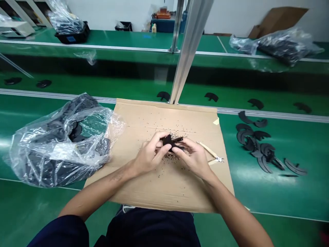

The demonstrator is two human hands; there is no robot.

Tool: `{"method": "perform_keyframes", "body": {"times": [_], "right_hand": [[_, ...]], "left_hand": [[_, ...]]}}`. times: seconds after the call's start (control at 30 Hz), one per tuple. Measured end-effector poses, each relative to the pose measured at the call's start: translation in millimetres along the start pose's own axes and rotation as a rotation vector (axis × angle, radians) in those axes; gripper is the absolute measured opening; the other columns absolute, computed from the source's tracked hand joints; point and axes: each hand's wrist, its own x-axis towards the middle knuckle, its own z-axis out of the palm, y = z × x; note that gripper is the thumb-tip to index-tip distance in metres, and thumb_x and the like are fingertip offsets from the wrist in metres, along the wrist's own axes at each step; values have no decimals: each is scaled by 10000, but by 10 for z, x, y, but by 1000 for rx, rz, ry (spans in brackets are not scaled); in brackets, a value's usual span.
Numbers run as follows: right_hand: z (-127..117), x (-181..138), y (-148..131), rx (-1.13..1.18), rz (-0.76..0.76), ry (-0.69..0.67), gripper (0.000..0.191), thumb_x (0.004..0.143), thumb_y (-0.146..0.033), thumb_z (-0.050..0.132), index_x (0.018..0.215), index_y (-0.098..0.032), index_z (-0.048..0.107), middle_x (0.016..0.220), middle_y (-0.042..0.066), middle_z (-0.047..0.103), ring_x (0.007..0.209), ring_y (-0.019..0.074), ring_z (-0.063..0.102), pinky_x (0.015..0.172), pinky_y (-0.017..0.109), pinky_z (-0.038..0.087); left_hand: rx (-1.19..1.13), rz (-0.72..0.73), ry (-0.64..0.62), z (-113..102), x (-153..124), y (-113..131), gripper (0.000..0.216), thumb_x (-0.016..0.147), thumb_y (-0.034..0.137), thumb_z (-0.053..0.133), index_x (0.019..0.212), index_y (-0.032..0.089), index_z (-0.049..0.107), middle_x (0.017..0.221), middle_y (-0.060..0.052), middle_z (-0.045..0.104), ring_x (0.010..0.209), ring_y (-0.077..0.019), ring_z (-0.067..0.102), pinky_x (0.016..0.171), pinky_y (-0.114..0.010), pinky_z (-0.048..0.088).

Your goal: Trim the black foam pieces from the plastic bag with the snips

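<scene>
Both hands hold black plastic parts (168, 141) over the middle of a cardboard sheet (144, 188). My left hand (151, 152) pinches them from the left, thumb on top. From the right, my right hand (194, 156) grips them with thumb and fingers. Whether this is one piece or two I cannot tell, as the fingers cover much of it. Small black scraps (177, 133) lie scattered on the cardboard around and beneath the hands. Just beyond my right hand rests a pair of nippers (212, 151) with pale yellow handles.
On the left a clear plastic bag (59, 151) full of black parts overlaps the cardboard. Several curved black parts (264, 149) lie loose on the green bench at right. A metal post (189, 51) rises behind the cardboard. More parts (211, 97) sit in a row on the green strip beyond.
</scene>
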Motion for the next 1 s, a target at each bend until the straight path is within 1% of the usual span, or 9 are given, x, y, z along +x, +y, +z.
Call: {"method": "perform_keyframes", "body": {"times": [0.13, 0.27, 0.37, 0.47, 0.7, 0.77, 0.87, 0.93, 1.0], "right_hand": [[90, 122, 116, 142, -29, 81, 279, 812, -475, 780, 944, -231, 753, 935, 45, 772, 850, 193, 732, 785, 359, 625], [107, 82, 196, 96, -163, 71, 165, 871, -386, 734, 945, -246, 778, 991, 70, 784, 961, 227, 738, 890, 433, 614], [126, 36, 221, 48, -279, 42, 135, 915, -309, 679, 981, -243, 777, 1019, 84, 786, 949, 224, 741, 842, 413, 622], [134, 13, 242, 35, -346, 1, 162, 928, -217, 649, 1038, -252, 763, 1064, 80, 781, 949, 202, 742, 806, 368, 618], [145, -18, 272, 20, -348, -22, 142, 937, -204, 633, 1030, -230, 738, 1035, 80, 779, 908, 191, 741, 747, 333, 600], [162, -32, 276, 13, -297, 2, 125, 909, -237, 682, 1026, -229, 727, 989, 75, 775, 873, 192, 729, 738, 337, 592], [189, -36, 275, 0, -157, 78, 154, 827, -304, 782, 943, -230, 714, 868, 53, 747, 768, 188, 682, 693, 340, 569], [200, -22, 269, 22, -95, 105, 124, 828, -319, 774, 880, -232, 703, 818, 39, 719, 725, 177, 647, 681, 339, 547], [198, -2, 260, 44, -79, 101, 88, 853, -308, 736, 855, -231, 694, 800, 32, 697, 718, 170, 626, 682, 335, 525]], "left_hand": [[335, 381, 273, -161, 28, -62, 520, 851, 450, 771, 1269, 201, 589, 693, 51, 598, 601, -100, 562, 599, -209, 488], [369, 347, 103, -174, 28, -77, 523, 844, 504, 758, 1252, 201, 632, 1088, -93, 681, 1012, -210, 631, 880, -351, 533], [298, 352, 10, -127, -23, -119, 345, 930, 329, 690, 1261, 250, 637, 1028, -52, 695, 946, -178, 638, 837, -327, 532], [313, 391, 15, -108, -82, -175, 395, 928, 177, 648, 1307, 284, 623, 995, -33, 704, 932, -174, 644, 824, -328, 543], [318, 403, 10, -129, -121, -194, 382, 912, 134, 650, 1263, 283, 678, 948, -32, 745, 890, -172, 681, 804, -320, 575], [227, 334, 37, -95, -132, -174, 323, 906, 150, 675, 1207, 262, 712, 911, -30, 750, 839, -156, 688, 766, -290, 575], [11, 6, 101, -9, -149, -160, 172, 894, 249, 729, 1057, 196, 752, 888, -42, 760, 793, -146, 698, 717, -250, 565], [-120, -239, 130, 37, -146, -175, 214, 866, 353, 764, 966, 165, 742, 883, -50, 761, 782, -149, 696, 697, -239, 559], [-208, -360, 112, 47, -128, -200, 301, 825, 434, 791, 923, 158, 722, 884, -51, 754, 792, -154, 690, 703, -237, 554]]}}
